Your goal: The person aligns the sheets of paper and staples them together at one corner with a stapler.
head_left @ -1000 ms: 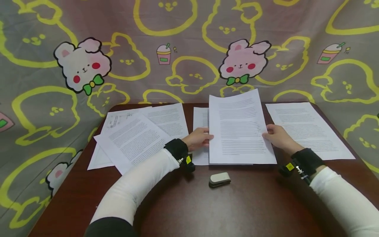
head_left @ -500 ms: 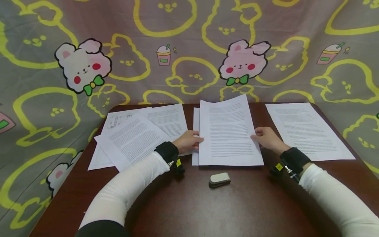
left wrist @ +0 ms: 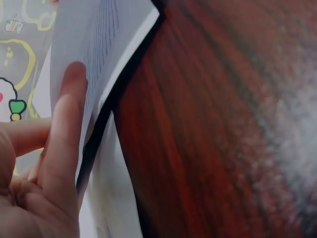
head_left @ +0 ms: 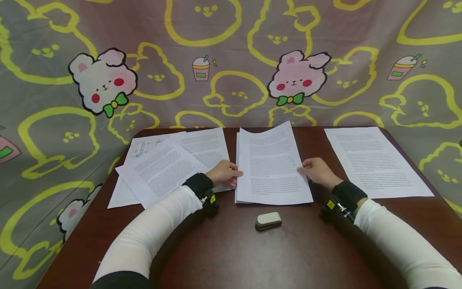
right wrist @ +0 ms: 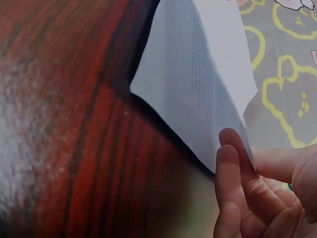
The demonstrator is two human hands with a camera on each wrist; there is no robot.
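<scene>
A printed sheet of paper is held between both hands at the middle of the table, its far edge bowed up. Its left edge is pinched by the left hand, whose thumb lies over the front while fingers reach behind. The right hand pinches the opposite edge between thumb and fingertips; in the right wrist view, fingers show against the back of the paper. Directly under the held sheet lies more paper, mostly hidden, with a thin strip showing along the left side.
Several overlapping printed sheets lie on the left of the dark wooden table. Another sheet lies at the right. Nearer the person is a small white-topped object with a dark base, like a small stapler. A patterned cloth hangs behind.
Both hands have moved left and slightly down with the held sheet, bringing it over the paper beneath. The loose sheets and the small white-topped object have stayed in place.
</scene>
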